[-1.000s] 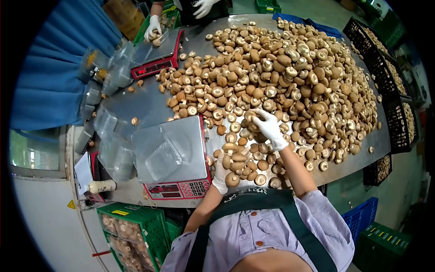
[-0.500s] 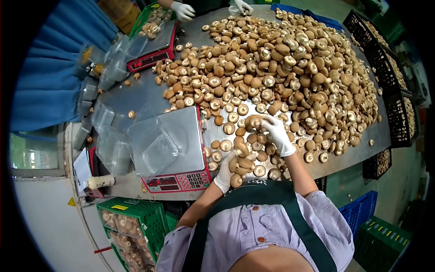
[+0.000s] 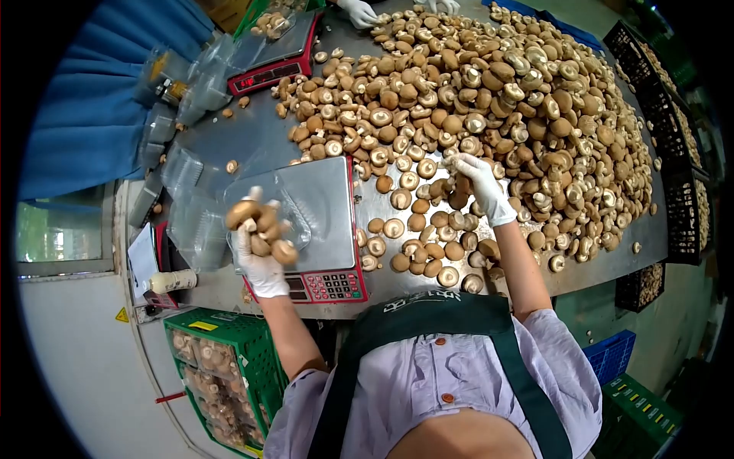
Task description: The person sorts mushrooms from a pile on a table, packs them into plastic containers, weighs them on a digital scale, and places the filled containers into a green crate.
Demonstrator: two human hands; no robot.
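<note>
My left hand (image 3: 264,271), in a white glove, is closed around several brown mushrooms (image 3: 264,229). It holds them over the left part of a red-framed digital scale (image 3: 329,191). A clear plastic tray (image 3: 294,203) lies on the scale's plate, partly hidden behind the held mushrooms. At the near edge of the big mushroom pile (image 3: 489,99), my gloved right hand (image 3: 485,191) has its fingers curled round a mushroom (image 3: 461,186), its cap partly covered. Loose mushrooms (image 3: 428,256) lie on the metal table below that hand.
Clear trays (image 3: 195,233) are stacked left of the scale. A second scale (image 3: 267,73) stands at the back left, near a co-worker's gloved hand (image 3: 358,13). Black crates (image 3: 684,206) of mushrooms line the right side. A green crate (image 3: 218,375) of packed mushrooms is at lower left.
My left hand has swung left from in front of my apron to over the scale, carrying its mushrooms. My right hand has shifted slightly up and right. The view has moved a little.
</note>
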